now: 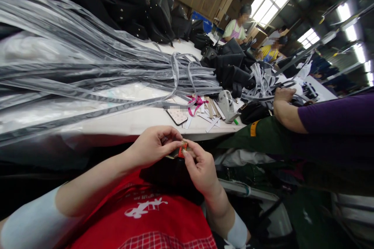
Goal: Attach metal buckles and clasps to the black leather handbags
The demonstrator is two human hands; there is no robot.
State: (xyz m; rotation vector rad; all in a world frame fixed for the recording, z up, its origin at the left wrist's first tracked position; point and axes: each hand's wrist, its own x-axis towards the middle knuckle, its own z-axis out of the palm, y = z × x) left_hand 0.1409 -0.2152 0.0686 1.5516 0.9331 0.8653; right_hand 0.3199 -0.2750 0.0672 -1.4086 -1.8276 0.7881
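My left hand and my right hand meet just below the table's front edge, above my red apron. Both pinch a small flat piece with a red patch and a tan edge. The fingers of both hands are curled and pressed on it. A dark object lies in my lap under the hands.
A white table carries a big bundle of clear plastic-wrapped straps, a phone, pink ribbon, paper strips and black bags. A co-worker's arm in a purple sleeve reaches in from the right. Two more people work at the far end.
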